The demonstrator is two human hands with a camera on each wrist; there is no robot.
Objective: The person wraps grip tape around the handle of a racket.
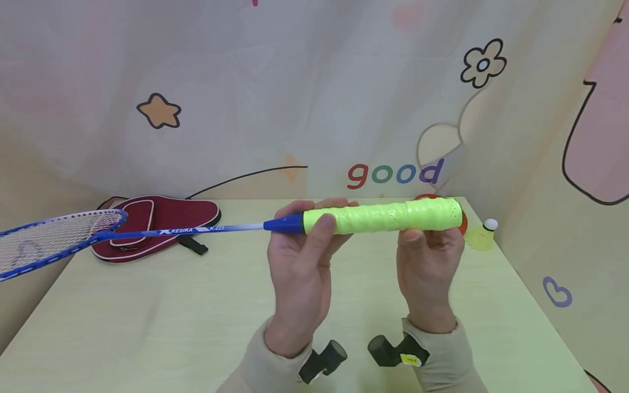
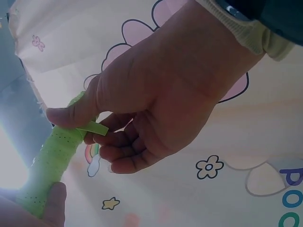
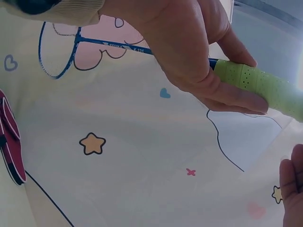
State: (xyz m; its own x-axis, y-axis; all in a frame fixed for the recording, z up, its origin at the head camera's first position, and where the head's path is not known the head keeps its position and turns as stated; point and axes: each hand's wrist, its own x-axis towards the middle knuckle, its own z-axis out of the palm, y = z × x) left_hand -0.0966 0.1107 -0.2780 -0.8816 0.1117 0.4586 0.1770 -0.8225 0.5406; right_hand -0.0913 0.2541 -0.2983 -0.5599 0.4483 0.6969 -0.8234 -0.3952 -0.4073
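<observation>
A blue badminton racket [image 1: 184, 231] is held level above the table, its lime-green wrapped handle [image 1: 383, 217] pointing right. My left hand [image 1: 302, 267] grips the handle near the blue cone [image 1: 285, 224], thumb in front and fingers behind. At the butt end my right hand [image 1: 429, 267] pinches the handle from below, fingers curled. In the left wrist view, a short loose tab of green tape [image 2: 97, 128] sticks out between thumb and fingers. The right wrist view shows fingers spread along the perforated green wrap [image 3: 255, 82]; part of the shaft is hidden behind that hand.
A dark red racket case [image 1: 169, 210] with a black strap lies at the table's back left. Toward the back right stand a yellow shuttlecock [image 1: 480, 239] with a white tip and a red round object [image 1: 464, 222], mostly hidden behind the handle. Printed curtains surround the table [image 1: 196, 327].
</observation>
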